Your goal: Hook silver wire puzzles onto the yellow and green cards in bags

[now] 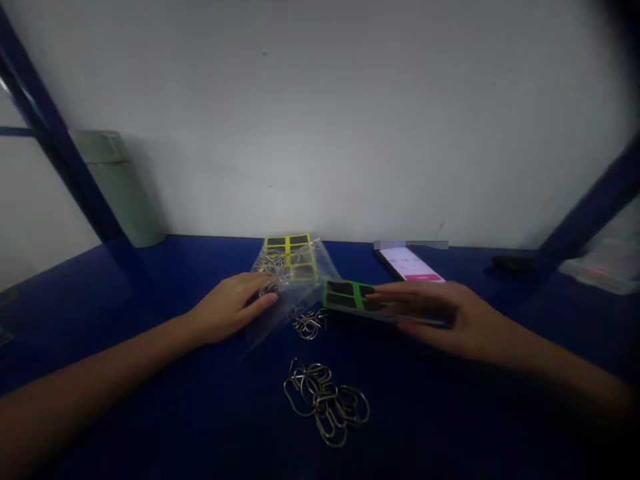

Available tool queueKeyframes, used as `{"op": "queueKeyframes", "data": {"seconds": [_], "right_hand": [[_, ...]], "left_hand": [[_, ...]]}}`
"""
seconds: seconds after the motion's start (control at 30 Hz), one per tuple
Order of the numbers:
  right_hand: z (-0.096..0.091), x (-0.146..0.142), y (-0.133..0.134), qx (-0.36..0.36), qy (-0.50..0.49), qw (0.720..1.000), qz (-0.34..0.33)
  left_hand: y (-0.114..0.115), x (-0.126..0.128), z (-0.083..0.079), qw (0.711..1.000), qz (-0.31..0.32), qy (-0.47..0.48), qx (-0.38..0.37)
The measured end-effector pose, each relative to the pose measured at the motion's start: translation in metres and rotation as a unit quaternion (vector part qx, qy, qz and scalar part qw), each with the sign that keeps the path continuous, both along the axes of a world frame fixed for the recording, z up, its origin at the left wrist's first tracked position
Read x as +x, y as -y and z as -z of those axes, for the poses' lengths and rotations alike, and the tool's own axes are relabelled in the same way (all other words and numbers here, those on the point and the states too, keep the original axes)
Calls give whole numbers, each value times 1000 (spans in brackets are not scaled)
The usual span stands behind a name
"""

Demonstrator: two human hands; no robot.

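Observation:
My left hand (233,303) grips the near left part of a clear plastic bag (325,260), thumb and fingers closed around it. Inside the bag are a yellow-edged card with dark panels (303,257) and some bent metal pieces. My right hand (440,310) is slightly blurred and pinches a green-edged card with dark panels (343,295), fingers on top and thumb below. A clear sheet shows along that card's lower edge. A small cluster of metal wire puzzle pieces (309,325) lies just below the bag. Closer to me is a larger tangle of metal wire loops (325,403).
A phone (407,263) with a lit screen lies behind my right hand. A pale green bottle (120,187) stands at the back left against the wall. On the right are a dark object (513,264) and a clear plastic container (603,270). The tabletop (200,413) is blue.

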State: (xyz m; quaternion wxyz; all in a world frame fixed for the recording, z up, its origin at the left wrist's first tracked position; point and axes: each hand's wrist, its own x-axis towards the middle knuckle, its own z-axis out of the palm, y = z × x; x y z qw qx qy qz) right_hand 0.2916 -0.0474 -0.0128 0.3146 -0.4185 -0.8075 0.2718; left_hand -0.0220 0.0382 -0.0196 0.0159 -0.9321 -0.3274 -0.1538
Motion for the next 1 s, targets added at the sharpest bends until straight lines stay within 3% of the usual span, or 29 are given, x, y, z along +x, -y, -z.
{"op": "queueKeyframes", "data": {"seconds": [0.1,0.2,0.4,0.6,0.73,1.0], "right_hand": [[0,-3,-1,35,-31,999,16],[2,-6,-3,84,12,996,0],[6,-3,-5,107,109,988,-36],[-4,0,7,191,36,980,48],[-6,-5,16,217,-15,974,69],[2,-11,9,171,-33,985,19]], "left_hand": [[1,0,0,1000,-2,2,-8],[1,0,0,1000,1,2,-18],[2,-3,-1,999,4,19,-38],[1,-8,0,998,14,12,-56],[2,-10,-1,997,31,4,-73],[4,-11,-3,996,60,-25,-61]]}}
